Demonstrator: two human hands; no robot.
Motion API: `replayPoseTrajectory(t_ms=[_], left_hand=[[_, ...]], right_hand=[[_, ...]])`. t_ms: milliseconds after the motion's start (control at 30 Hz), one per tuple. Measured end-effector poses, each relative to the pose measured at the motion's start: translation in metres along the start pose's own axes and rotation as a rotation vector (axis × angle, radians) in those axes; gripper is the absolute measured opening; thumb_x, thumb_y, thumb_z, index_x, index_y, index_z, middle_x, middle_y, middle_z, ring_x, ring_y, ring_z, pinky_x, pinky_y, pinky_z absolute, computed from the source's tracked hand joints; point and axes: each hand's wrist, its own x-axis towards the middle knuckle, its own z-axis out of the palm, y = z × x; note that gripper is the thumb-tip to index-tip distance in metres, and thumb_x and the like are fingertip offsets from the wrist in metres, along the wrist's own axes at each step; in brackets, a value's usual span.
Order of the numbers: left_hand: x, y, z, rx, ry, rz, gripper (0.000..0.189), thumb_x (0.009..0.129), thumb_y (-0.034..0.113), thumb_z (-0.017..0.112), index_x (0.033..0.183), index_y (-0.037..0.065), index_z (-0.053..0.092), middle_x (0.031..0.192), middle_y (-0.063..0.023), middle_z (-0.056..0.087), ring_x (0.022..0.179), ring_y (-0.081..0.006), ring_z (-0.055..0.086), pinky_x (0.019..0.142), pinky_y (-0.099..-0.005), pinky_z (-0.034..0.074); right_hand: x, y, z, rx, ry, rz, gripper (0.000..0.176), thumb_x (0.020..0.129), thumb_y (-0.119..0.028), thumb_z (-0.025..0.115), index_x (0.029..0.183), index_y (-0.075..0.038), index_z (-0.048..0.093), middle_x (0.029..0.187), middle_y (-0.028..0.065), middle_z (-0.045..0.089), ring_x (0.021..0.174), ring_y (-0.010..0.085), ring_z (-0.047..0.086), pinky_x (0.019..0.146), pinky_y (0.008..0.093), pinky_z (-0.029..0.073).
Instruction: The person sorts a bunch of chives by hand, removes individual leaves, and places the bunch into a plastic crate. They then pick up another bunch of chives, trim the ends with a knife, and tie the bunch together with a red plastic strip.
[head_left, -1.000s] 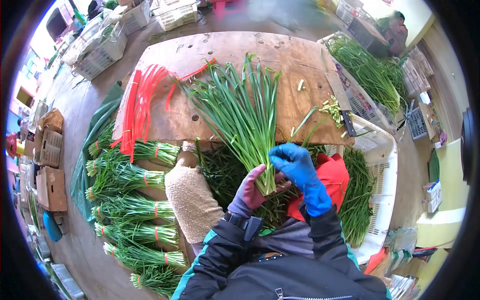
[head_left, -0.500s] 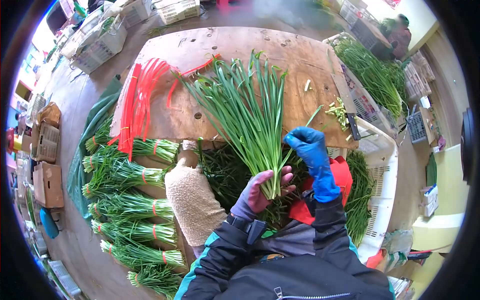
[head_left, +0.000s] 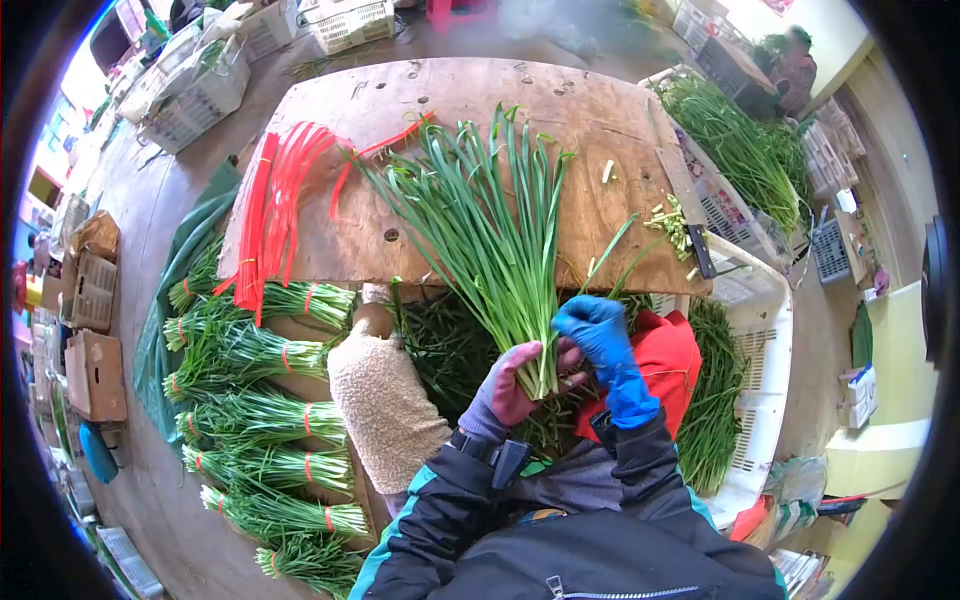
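My left hand point(head_left: 512, 392), in a purple-pink glove, is closed around the pale stem ends of a bunch of garlic chives point(head_left: 505, 225). The green leaves fan out upward over the wooden board. In a blue glove, my right hand point(head_left: 598, 335) is pinched shut beside the lower stems, close to the left fingers. A couple of loose chive blades point(head_left: 612, 246) slant up and right from behind it. What its fingertips hold, if anything, is hidden. Red ties point(head_left: 268, 215) lie on the board's left side.
Tied chive bundles point(head_left: 290, 415) are stacked at the left. A knife point(head_left: 699, 250) lies along the board's point(head_left: 460, 80) right edge beside cut stem ends point(head_left: 672, 222). White crates point(head_left: 750, 400) and a heap of loose chives point(head_left: 740, 145) stand to the right. A person point(head_left: 795, 72) is in the background.
My right hand has moved down and slightly left, closer to the stems and my left hand. The left hand still holds the bunch, almost unmoved. Another loose blade now shows at the right.
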Motion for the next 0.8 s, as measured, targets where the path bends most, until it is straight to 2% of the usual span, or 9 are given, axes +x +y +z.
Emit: replayPoseTrajectory(t_ms=[67, 200, 267, 400, 533, 633, 667, 767, 800], left_hand=[[0.0, 0.001, 0.003, 0.006, -0.006, -0.009, 0.037, 0.088, 0.022, 0.051, 0.116, 0.0, 0.05, 0.12, -0.0142, 0.054, 0.107, -0.0259, 0.055, 0.097, -0.0528, 0.037], [0.0, 0.001, 0.003, 0.005, -0.027, -0.027, 0.044, 0.088, 0.022, 0.049, 0.123, -0.004, 0.043, 0.131, -0.0159, 0.044, 0.11, -0.0244, 0.054, 0.1, -0.0512, 0.035], [0.0, 0.0, 0.003, 0.019, -0.027, -0.021, 0.044, 0.088, 0.023, 0.049, 0.123, -0.003, 0.043, 0.13, -0.0158, 0.045, 0.11, -0.0233, 0.054, 0.1, -0.0505, 0.035], [-0.001, 0.001, 0.002, 0.201, 0.042, 0.018, 0.044, 0.091, 0.029, 0.046, 0.125, 0.002, 0.043, 0.128, -0.0154, 0.047, 0.106, -0.022, 0.056, 0.099, -0.0486, 0.037], [-0.001, 0.001, 0.009, 0.062, -0.013, 0.046, 0.053, 0.09, 0.046, 0.044, 0.124, 0.005, 0.044, 0.122, -0.016, 0.051, 0.103, -0.0238, 0.057, 0.093, -0.0473, 0.042], [0.0, 0.002, 0.007, 0.004, -0.059, 0.049, 0.061, 0.087, 0.054, 0.043, 0.125, 0.006, 0.044, 0.121, -0.0151, 0.052, 0.103, -0.025, 0.056, 0.091, -0.0474, 0.044], [0.002, -0.001, 0.004, 0.058, 0.041, 0.099, 0.066, 0.085, 0.059, 0.044, 0.126, 0.008, 0.044, 0.12, -0.0135, 0.053, 0.103, -0.0256, 0.056, 0.088, -0.0471, 0.045], [0.001, 0.0, -0.004, -0.03, 0.007, 0.069, 0.064, 0.085, 0.059, 0.043, 0.125, 0.01, 0.044, 0.117, -0.0114, 0.055, 0.103, -0.0248, 0.057, 0.086, -0.0449, 0.047], [0.001, 0.0, -0.003, -0.032, 0.006, 0.069, 0.064, 0.085, 0.059, 0.043, 0.125, 0.01, 0.044, 0.117, -0.0114, 0.055, 0.103, -0.0248, 0.057, 0.086, -0.0449, 0.047]], right_hand=[[-0.002, -0.018, -0.01, 0.089, 0.135, 0.003, 0.003, 0.076, -0.003, 0.064, 0.074, -0.002, 0.064, 0.065, -0.0034, 0.058, 0.06, 0.0042, 0.051, 0.055, 0.0206, 0.042], [-0.008, -0.019, -0.038, 0.091, 0.177, -0.058, 0.003, 0.075, -0.001, 0.066, 0.074, -0.003, 0.063, 0.067, -0.0037, 0.059, 0.061, 0.0036, 0.051, 0.056, 0.0208, 0.042], [-0.019, -0.016, -0.044, 0.039, 0.109, 0.022, 0.007, 0.074, -0.001, 0.066, 0.073, -0.004, 0.061, 0.068, -0.0043, 0.058, 0.062, 0.003, 0.05, 0.055, 0.0211, 0.042], [-0.037, 0.019, -0.048, -0.42, 0.081, -0.117, 0.007, 0.074, -0.006, 0.065, 0.074, -0.003, 0.059, 0.064, 0.0035, 0.051, 0.057, 0.0103, 0.049, 0.054, 0.0252, 0.042], [-0.052, -0.005, -0.027, -0.315, -0.023, -0.049, 0.01, 0.074, -0.008, 0.068, 0.074, -0.002, 0.06, 0.065, 0.0034, 0.052, 0.058, 0.0105, 0.05, 0.053, 0.0273, 0.042], [-0.044, -0.025, -0.009, -0.235, -0.021, -0.165, 0.012, 0.073, -0.012, 0.069, 0.077, -0.002, 0.062, 0.065, 0.0049, 0.053, 0.058, 0.0125, 0.051, 0.053, 0.0285, 0.043], [-0.041, -0.028, -0.004, -0.328, -0.061, -0.206, 0.014, 0.073, -0.013, 0.07, 0.076, -0.002, 0.062, 0.066, 0.0062, 0.053, 0.058, 0.0141, 0.052, 0.053, 0.0289, 0.043], [-0.036, -0.03, 0.015, -0.351, -0.101, -0.256, 0.015, 0.07, -0.009, 0.073, 0.072, -0.002, 0.06, 0.064, 0.0029, 0.052, 0.059, 0.0111, 0.052, 0.052, 0.0267, 0.041], [-0.032, -0.026, 0.017, -0.521, -0.14, -0.269, 0.014, 0.07, -0.01, 0.072, 0.074, -0.002, 0.061, 0.064, 0.0031, 0.053, 0.059, 0.0114, 0.053, 0.053, 0.0267, 0.042]])
